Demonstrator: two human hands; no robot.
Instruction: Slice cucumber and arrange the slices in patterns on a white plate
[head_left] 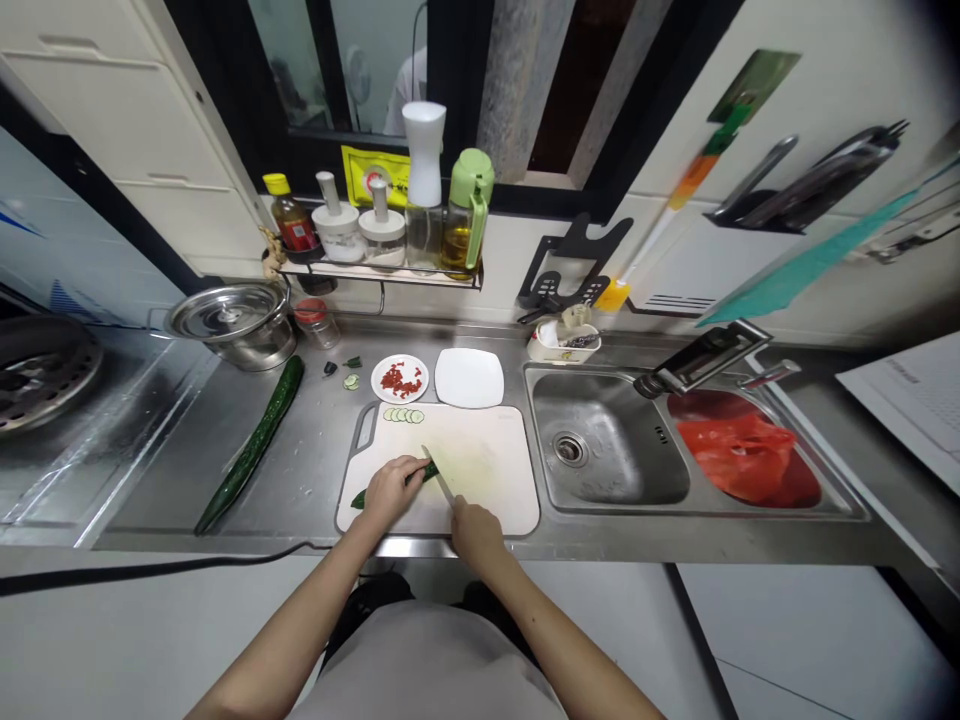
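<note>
On a white cutting board (pixel 487 480) lies a short piece of cucumber (pixel 429 472). My left hand (pixel 391 490) is closed over it and holds it down. My right hand (pixel 474 530) grips the handle of a knife (pixel 439 477), whose blade rests against the free end of the cucumber piece. Several thin cucumber slices (pixel 403 415) lie in a row at the far edge of the board.
A whole long cucumber (pixel 255 445) lies on the steel counter at left, near a lidded steel pot (pixel 232 322). Behind the board stand a small plate of red bits (pixel 400 379) and a bare white plate (pixel 469 378). The sink (pixel 607 450) is at right, with a red bag (pixel 739 455) beside it.
</note>
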